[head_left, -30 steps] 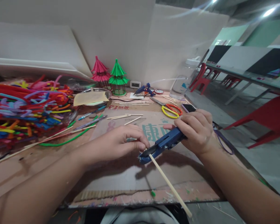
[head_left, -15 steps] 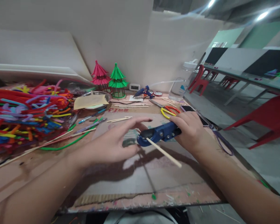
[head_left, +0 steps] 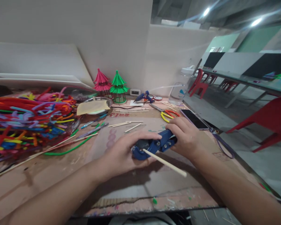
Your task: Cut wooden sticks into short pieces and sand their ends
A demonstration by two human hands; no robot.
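A blue cutting tool is held over the cardboard sheet. My right hand is closed around its handles. Wrapped about the head of the tool is my left hand, its thumb side along the top and other fingers partly hidden beneath. A thin wooden stick juts from the tool's jaws toward the lower right. Several short sticks lie on the cardboard beyond my hands.
Colourful pipe cleaners heap at the left. Red and green pagoda models stand near the wall. Behind my hands are a glue gun, scissors and a water jug. A phone lies at the right.
My left hand has moved onto the head of the blue tool and closed around it. The tool is slightly lower and tilted more. A short loose stick now shows on the cardboard.
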